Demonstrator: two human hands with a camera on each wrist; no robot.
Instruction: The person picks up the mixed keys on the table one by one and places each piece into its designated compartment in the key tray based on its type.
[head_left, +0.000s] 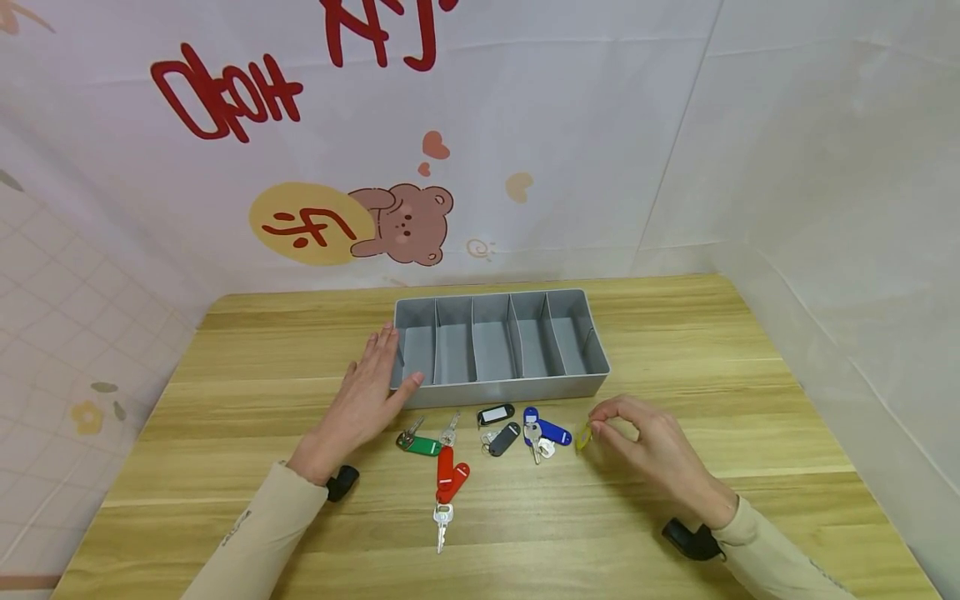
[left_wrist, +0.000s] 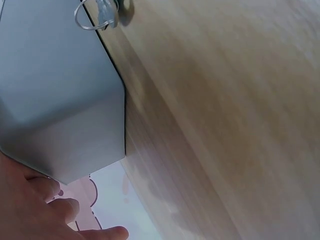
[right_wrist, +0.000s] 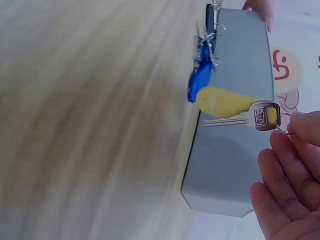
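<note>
A grey box with five-slot style dividers (head_left: 517,390) stands on the table, its compartments bare. My left hand (head_left: 363,383) rests against the box's left end, fingers straight along the side and thumb over the front rim. Between thumb and forefinger, my right hand (head_left: 652,437) pinches the metal ring of a key with a yellow tag (head_left: 583,436), just right of the blue tags. In the right wrist view the silver key (right_wrist: 262,117) hangs from that ring beside its yellow tag, with the other fingers loosely bent.
In front of the box lie keys with a green tag (head_left: 423,446), red tags (head_left: 446,468), a black tag (head_left: 495,414), a dark grey tag (head_left: 504,439) and blue tags (head_left: 555,432). A printed cloth wall (head_left: 570,125) rises behind the wooden table (head_left: 570,533).
</note>
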